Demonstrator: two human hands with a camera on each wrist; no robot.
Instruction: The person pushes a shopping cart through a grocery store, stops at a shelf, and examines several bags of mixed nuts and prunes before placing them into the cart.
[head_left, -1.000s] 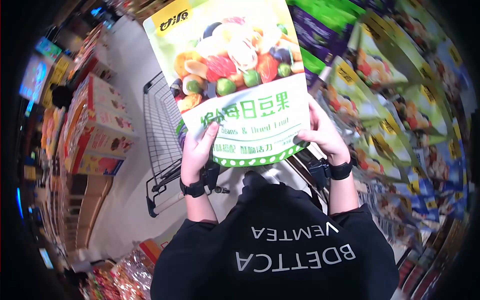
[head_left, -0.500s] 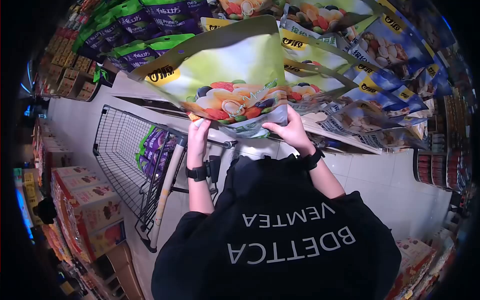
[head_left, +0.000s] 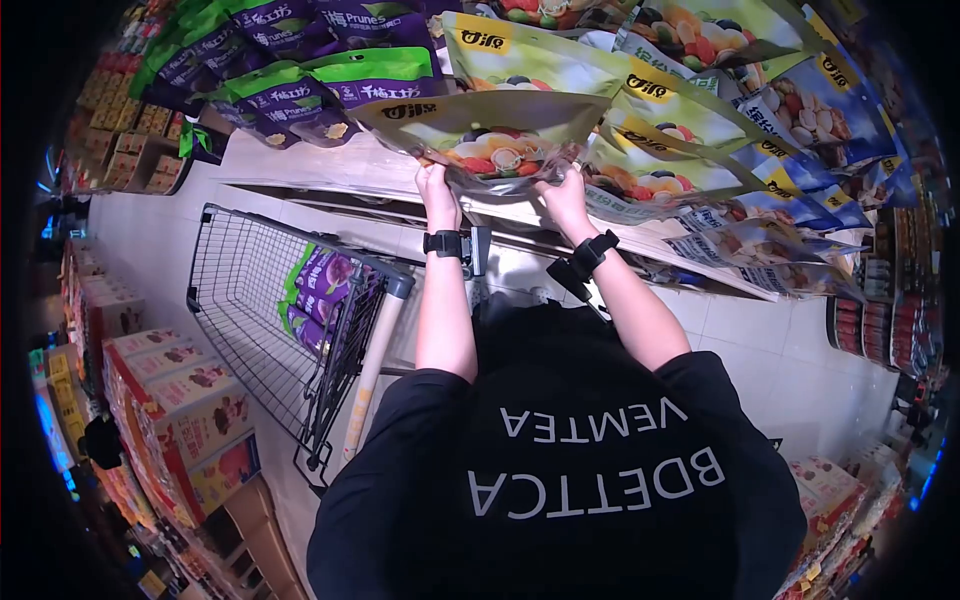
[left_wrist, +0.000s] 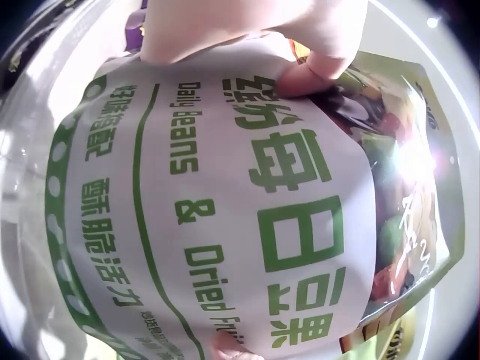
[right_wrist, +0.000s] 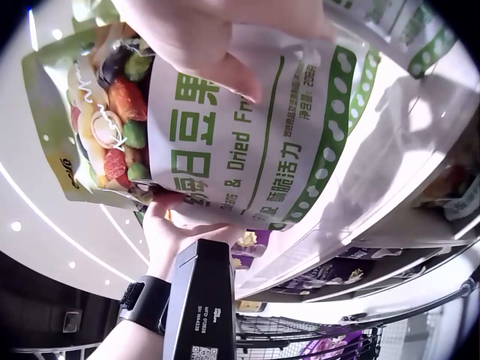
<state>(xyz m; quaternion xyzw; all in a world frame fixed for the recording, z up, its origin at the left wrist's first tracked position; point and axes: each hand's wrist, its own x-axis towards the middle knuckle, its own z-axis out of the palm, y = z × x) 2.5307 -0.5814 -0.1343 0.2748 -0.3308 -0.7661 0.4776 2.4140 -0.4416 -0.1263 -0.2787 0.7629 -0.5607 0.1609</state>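
Note:
Both hands hold a green-and-white bag of dried beans and fruit (head_left: 490, 135) by its opposite side edges. My left hand (head_left: 437, 195) grips the left edge, with its thumb across the white printed front in the left wrist view. On the other edge is my right hand (head_left: 567, 205), thumb laid over the front near the lettering in the right wrist view. Tilted back, the bag is out at arms' length by the display shelf and overlaps similar green bags (head_left: 690, 160) in the head view. Its lower printed part is foreshortened there but plain in both wrist views.
Purple prune bags (head_left: 285, 105) stand on the shelf (head_left: 290, 165) to the left, blue bags (head_left: 800, 110) to the right. A wire shopping cart (head_left: 235, 280) with purple bags (head_left: 318, 295) in it stands at left. Stacked boxes (head_left: 185, 410) are behind it.
The bag has gone from close before the camera, facing it, to farther out by the shelf, tipped back. My arms have stretched forward, and the head view has swung toward the display.

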